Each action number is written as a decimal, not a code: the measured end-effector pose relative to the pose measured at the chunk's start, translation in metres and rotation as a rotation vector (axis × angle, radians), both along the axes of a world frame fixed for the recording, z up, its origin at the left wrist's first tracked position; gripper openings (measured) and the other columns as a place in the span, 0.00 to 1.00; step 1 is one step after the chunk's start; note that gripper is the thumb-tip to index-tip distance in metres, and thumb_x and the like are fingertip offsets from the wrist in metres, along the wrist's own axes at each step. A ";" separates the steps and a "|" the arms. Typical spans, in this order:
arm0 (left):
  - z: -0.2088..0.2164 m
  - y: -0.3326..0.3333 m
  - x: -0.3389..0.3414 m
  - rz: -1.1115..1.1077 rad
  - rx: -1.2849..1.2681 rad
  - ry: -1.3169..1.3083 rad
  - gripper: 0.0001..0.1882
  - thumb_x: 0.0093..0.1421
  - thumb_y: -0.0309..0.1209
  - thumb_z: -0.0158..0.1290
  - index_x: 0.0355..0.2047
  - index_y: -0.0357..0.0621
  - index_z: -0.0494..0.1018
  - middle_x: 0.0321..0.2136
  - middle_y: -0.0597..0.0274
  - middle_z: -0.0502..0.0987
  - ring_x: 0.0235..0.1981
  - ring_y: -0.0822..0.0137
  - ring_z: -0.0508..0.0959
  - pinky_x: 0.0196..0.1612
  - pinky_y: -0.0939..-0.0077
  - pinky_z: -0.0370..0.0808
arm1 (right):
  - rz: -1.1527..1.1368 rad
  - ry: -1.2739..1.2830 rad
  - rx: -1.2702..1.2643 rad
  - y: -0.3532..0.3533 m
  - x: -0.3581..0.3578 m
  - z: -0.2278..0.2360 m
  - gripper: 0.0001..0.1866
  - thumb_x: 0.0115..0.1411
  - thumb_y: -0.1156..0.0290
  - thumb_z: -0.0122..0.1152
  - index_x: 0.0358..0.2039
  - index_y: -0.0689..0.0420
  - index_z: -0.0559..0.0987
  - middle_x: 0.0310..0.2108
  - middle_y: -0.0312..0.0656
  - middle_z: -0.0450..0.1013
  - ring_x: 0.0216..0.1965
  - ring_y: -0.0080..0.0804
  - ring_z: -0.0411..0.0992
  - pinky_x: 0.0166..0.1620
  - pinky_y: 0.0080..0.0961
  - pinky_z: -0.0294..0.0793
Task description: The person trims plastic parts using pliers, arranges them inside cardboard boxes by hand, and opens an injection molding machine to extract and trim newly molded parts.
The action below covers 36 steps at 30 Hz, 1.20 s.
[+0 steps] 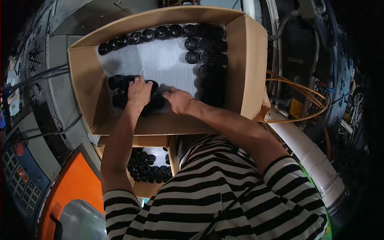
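Note:
A large cardboard box (182,129) lies in front of me, lined with white ribbed sheet (164,56). In its near left part stands a cluster of black, round, cup-like parts (116,82). My left hand (139,94) lies over the middle of this cluster, fingers spread and reaching down among the parts; its fingertips are partly hidden. On the cluster's right side, my right hand (180,101) has its fingers extended against the outermost parts, with the palm facing them. I see nothing enclosed in the right hand. Similar black parts (161,32) line the far wall.
More black parts (212,72) fill the right side of the box. Below it sits a smaller box (150,141) with black parts. An orange panel (74,180) and a keypad (22,176) are at the left. Orange cables (304,90) and a white pipe (308,158) run along the right.

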<state>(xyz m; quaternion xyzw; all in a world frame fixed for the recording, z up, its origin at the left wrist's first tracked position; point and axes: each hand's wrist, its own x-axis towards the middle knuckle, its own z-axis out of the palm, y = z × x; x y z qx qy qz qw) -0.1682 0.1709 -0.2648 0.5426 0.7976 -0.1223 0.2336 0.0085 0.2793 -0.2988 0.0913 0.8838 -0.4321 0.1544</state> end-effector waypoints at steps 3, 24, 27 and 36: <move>-0.005 -0.006 -0.006 0.007 0.043 -0.051 0.15 0.51 0.32 0.60 0.39 0.44 0.75 0.42 0.49 0.73 0.48 0.49 0.72 0.48 0.56 0.72 | 0.052 -0.135 0.104 -0.033 -0.024 -0.020 0.24 0.55 0.65 0.56 0.53 0.56 0.73 0.48 0.53 0.70 0.48 0.53 0.72 0.49 0.42 0.75; -0.022 0.059 0.014 0.582 0.368 -0.180 0.14 0.58 0.36 0.51 0.36 0.38 0.76 0.32 0.41 0.79 0.35 0.39 0.79 0.39 0.49 0.75 | -0.016 -0.346 0.037 -0.068 -0.022 -0.045 0.26 0.48 0.65 0.59 0.50 0.56 0.75 0.52 0.53 0.67 0.52 0.54 0.65 0.55 0.45 0.64; -0.029 0.084 0.039 0.668 0.299 -0.301 0.15 0.56 0.37 0.52 0.35 0.38 0.76 0.31 0.39 0.79 0.35 0.38 0.79 0.40 0.50 0.76 | -0.050 -0.197 -0.048 -0.032 -0.006 0.020 0.26 0.49 0.66 0.59 0.51 0.55 0.74 0.49 0.53 0.67 0.51 0.55 0.63 0.53 0.45 0.66; -0.033 0.116 0.078 0.698 0.388 -0.447 0.15 0.53 0.37 0.55 0.34 0.37 0.76 0.30 0.37 0.79 0.36 0.38 0.79 0.41 0.50 0.76 | -0.086 -0.078 -0.093 -0.002 0.029 0.054 0.18 0.44 0.72 0.61 0.39 0.58 0.79 0.45 0.52 0.70 0.50 0.51 0.65 0.52 0.41 0.68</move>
